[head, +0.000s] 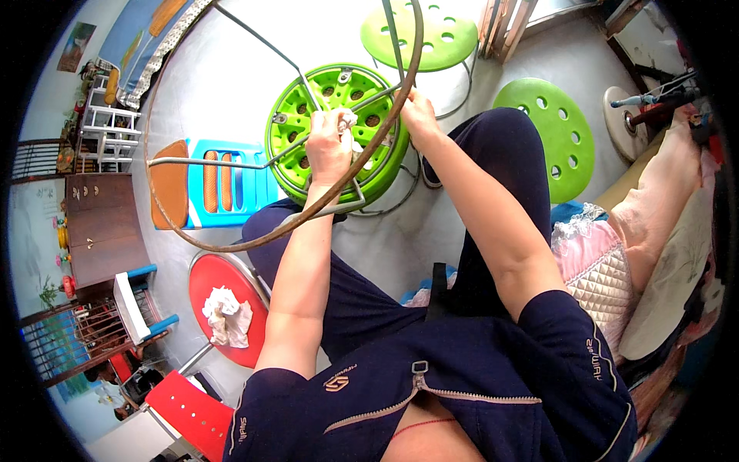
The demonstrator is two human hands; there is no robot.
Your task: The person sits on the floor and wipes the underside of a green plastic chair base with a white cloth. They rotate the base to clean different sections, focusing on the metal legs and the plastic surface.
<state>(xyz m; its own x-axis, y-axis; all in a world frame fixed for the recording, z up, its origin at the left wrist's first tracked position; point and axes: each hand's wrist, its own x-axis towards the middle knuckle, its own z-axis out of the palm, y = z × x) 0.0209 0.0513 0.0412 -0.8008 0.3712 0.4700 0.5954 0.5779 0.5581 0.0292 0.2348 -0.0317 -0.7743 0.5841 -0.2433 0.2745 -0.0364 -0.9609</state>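
An upturned green plastic stool [277, 138] with metal legs and a rusty ring [378, 136] stands in front of me, its seat underside facing up. My left hand [330, 144] is closed around a crumpled white cloth [346, 122], pressed at the crossing metal rods over the seat's underside. My right hand [417, 112] grips the stool's metal frame beside the rusty ring, at the right; its fingertips are partly hidden by the ring. Another crumpled whitish cloth [230, 323] lies on a red round stool seat [202, 277] at my left.
Two green stools with holed seats [404, 40] [571, 130] stand beyond and at right. A blue plastic stool [254, 185] and a red chair [190, 410] are at left. At the right edge are another person's bare arm [664, 202] and a round disc base [615, 136].
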